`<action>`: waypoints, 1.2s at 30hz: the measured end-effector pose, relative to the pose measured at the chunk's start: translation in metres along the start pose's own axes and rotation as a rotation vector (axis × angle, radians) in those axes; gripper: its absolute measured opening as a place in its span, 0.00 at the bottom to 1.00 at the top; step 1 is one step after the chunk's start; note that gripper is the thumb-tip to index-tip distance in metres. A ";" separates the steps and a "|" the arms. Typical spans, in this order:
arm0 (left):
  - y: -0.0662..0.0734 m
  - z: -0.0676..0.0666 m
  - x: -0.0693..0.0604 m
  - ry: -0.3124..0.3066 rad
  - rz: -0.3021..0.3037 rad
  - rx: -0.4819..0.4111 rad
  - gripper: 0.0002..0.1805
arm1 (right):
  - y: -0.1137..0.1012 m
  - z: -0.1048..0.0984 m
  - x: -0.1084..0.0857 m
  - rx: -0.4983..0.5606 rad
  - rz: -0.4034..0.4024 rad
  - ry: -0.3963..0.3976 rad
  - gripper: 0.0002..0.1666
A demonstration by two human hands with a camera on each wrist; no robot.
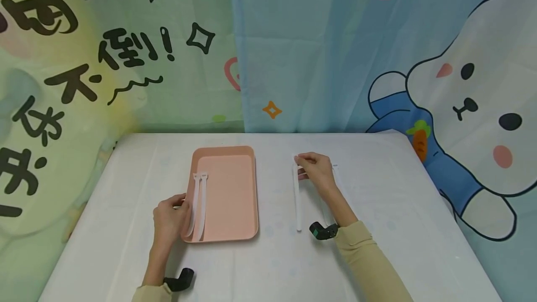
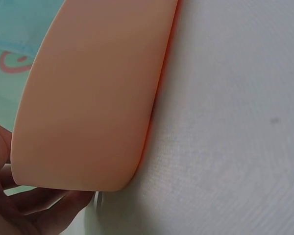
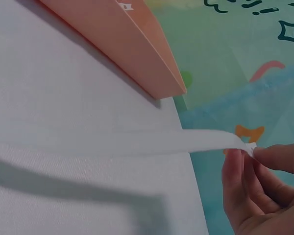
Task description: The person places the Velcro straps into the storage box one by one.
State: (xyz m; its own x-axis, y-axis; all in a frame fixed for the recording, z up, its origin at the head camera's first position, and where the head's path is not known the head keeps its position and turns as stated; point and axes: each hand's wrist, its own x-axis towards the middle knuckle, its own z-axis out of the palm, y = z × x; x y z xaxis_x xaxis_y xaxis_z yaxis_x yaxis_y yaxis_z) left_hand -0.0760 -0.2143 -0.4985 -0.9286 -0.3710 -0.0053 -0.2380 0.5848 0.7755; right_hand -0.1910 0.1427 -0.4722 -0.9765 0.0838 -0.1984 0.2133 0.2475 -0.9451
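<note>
A shallow pink tray (image 1: 228,190) lies on the white table, with two white flat strips (image 1: 203,206) inside along its left side. My left hand (image 1: 169,218) grips the tray's left edge, its thumb and fingers around the wall in the left wrist view. To the right of the tray, my right hand (image 1: 316,171) pinches the top end of another white strip (image 3: 196,140) between thumb and fingertips. That strip hangs down toward the table, slightly bowed. One more pale strip (image 1: 335,171) lies beneath the right forearm, partly hidden by it.
The white table (image 1: 268,274) runs back to a printed curtain (image 1: 289,50) with a cartoon bear and lettering. A black wrist camera (image 1: 179,280) sits on the left wrist and another black camera (image 1: 323,231) on the right.
</note>
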 end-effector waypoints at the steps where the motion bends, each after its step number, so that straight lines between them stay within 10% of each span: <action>1: 0.000 0.000 0.000 -0.001 0.000 -0.002 0.17 | -0.001 0.001 0.000 0.003 0.003 0.001 0.22; 36: -0.002 0.000 0.006 -0.014 -0.027 0.007 0.16 | -0.019 0.055 -0.007 0.149 -0.034 -0.130 0.18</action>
State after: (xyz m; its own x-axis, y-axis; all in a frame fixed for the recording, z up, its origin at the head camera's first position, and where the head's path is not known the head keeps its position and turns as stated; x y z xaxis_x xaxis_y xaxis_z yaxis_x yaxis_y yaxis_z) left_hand -0.0808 -0.2175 -0.5001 -0.9256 -0.3769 -0.0353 -0.2654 0.5793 0.7707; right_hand -0.1898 0.0844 -0.4667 -0.9808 -0.0496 -0.1885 0.1828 0.1013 -0.9779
